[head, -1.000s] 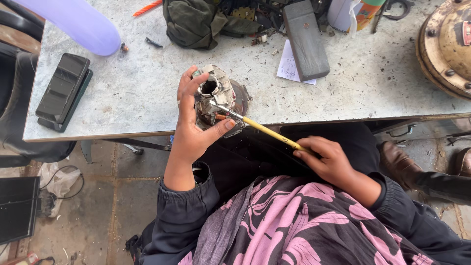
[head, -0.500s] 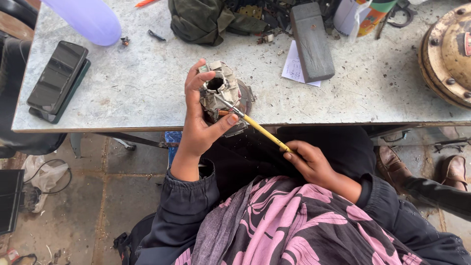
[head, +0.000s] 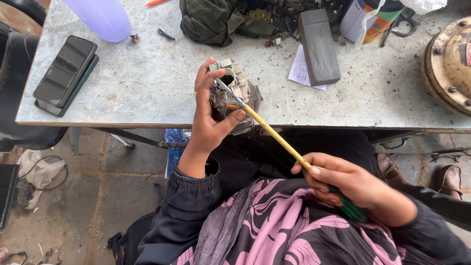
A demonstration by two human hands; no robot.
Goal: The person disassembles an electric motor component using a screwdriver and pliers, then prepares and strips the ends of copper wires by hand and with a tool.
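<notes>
My left hand (head: 208,120) grips a round, worn motor stator (head: 234,87) with wrapped windings, held at the near edge of the grey workbench (head: 147,83). My right hand (head: 351,186) holds a long thin tool with a yellow shaft (head: 274,135) and a green handle end. The tool's metal tip rests against the top of the stator, beside its central hole. My left thumb presses on the shaft close to the stator.
On the bench lie two stacked dark phones (head: 66,73) at the left, a lilac rounded object (head: 103,17), an olive cloth (head: 211,19), a dark grey block (head: 319,46) on a paper slip, a can, and a rusty round metal part (head: 449,64) at right. Someone's shoes (head: 446,179) show below.
The view has shifted slightly. My right hand has drawn back toward my body, and the tool's tip stays on the stator in my left hand.
</notes>
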